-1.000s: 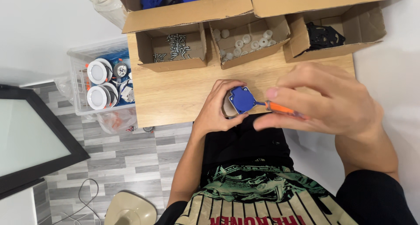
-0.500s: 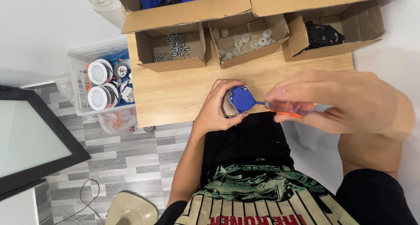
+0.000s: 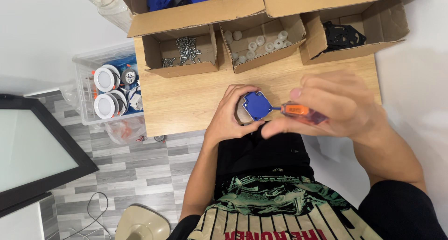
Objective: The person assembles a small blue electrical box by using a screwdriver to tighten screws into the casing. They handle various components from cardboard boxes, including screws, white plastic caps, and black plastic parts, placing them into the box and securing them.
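Left hand (image 3: 228, 116) clamps blue part (image 3: 257, 105) at table (image 3: 186, 104) front edge; right hand (image 3: 333, 107) grips orange screwdriver (image 3: 301, 112), tip on part

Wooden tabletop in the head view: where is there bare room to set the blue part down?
The widest bare patch of the wooden tabletop lies between the screw box and the left hand. A thinner strip runs below the middle box. The near right is crowded by the right hand, screwdriver and blue part.
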